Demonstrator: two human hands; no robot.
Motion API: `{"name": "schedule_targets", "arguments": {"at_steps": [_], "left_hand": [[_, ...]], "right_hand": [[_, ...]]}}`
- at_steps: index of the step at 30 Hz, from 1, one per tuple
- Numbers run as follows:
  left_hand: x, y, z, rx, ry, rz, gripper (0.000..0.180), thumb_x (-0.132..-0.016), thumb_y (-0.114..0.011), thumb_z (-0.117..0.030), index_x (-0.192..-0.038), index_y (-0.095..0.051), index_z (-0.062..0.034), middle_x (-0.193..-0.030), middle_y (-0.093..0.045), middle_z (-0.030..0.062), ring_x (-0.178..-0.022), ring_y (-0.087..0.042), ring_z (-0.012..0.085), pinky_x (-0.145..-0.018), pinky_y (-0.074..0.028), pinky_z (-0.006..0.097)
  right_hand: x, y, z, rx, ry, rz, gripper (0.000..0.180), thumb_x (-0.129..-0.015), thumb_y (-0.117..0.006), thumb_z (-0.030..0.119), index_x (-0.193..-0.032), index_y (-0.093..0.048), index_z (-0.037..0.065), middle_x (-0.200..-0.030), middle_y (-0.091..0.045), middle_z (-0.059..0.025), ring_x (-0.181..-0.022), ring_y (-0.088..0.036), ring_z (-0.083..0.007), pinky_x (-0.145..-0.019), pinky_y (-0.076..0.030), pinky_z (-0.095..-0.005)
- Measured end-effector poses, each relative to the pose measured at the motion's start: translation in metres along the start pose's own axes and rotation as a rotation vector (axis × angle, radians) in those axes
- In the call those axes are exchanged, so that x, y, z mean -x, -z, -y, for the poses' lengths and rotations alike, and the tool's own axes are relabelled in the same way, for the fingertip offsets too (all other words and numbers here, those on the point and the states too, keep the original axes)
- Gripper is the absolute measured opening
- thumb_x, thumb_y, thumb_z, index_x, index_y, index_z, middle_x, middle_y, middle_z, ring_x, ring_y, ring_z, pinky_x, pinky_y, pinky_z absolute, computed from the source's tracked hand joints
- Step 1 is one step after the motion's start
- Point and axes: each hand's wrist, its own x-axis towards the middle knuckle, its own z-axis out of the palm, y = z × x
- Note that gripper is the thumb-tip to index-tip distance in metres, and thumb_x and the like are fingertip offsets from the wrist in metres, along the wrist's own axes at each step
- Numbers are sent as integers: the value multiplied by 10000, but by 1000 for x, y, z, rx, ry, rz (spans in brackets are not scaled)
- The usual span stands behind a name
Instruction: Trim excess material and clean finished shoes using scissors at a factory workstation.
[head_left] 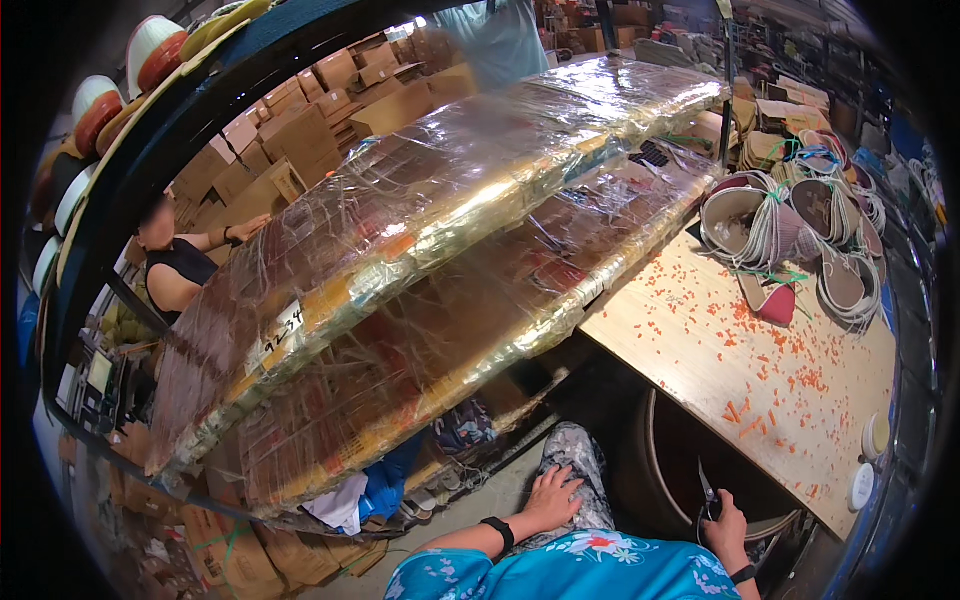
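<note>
A blue shirt [605, 572] lies nearest, left hand [550, 500] spread on the knee [577, 447], right hand [726, 527] gripping scissors [708, 490] near the tabletop's [655, 350] edge, handwritten label [283, 335] beyond.

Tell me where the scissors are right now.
In the head view, the scissors are at lower right, held in the right hand, seen against the round bin, left of the wooden tabletop.

Pointed scissors [707, 487] with slim silver blades and dark handles sit in the right grip [727, 528], tips forward, near the table [632, 330].
</note>
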Motion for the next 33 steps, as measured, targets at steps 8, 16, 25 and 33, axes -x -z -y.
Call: {"name": "schedule_targets", "arguments": {"at_steps": [8, 16, 25, 33], "left_hand": [[-5, 1, 0, 68, 48, -118, 462, -825, -531, -328, -1212, -535, -76, -1329, -434, 122, -1267, -327, 321, -1039, -267, 455], [-4, 0, 1, 71, 57, -132, 463, -816, -550, -318, -1203, -531, -65, -1318, -439, 120, -1252, -340, 318, -1026, -279, 456], [-3, -2, 0, 73, 41, -151, 440, -816, -550, -296, -1190, -530, -66, -1306, -443, 134, -1240, -346, 338, -1015, -288, 467], [1, -3, 4, 71, 33, -150, 433, -810, -559, -280, -1180, -528, -57, -1289, -451, 147, -1225, -359, 360, -1003, -301, 478]], "right_hand": [[2, -15, -4, -67, -10, -152, 618, -635, -705, 72, -1208, -474, 101, -894, -637, -231, -855, -620, -390, -755, -493, -439], [1, -15, -3, -79, -58, -104, 641, -643, -702, 82, -1232, -450, 76, -924, -630, -216, -875, -610, -386, -768, -482, -443], [2, -18, -7, -51, -50, -127, 626, -652, -690, 79, -1230, -448, 79, -944, -623, -226, -884, -603, -398, -771, -478, -446], [5, -15, 4, -67, -28, -129, 620, -649, -684, 47, -1226, -459, 84, -905, -626, -209, -845, -611, -386, -755, -481, -447]]}}
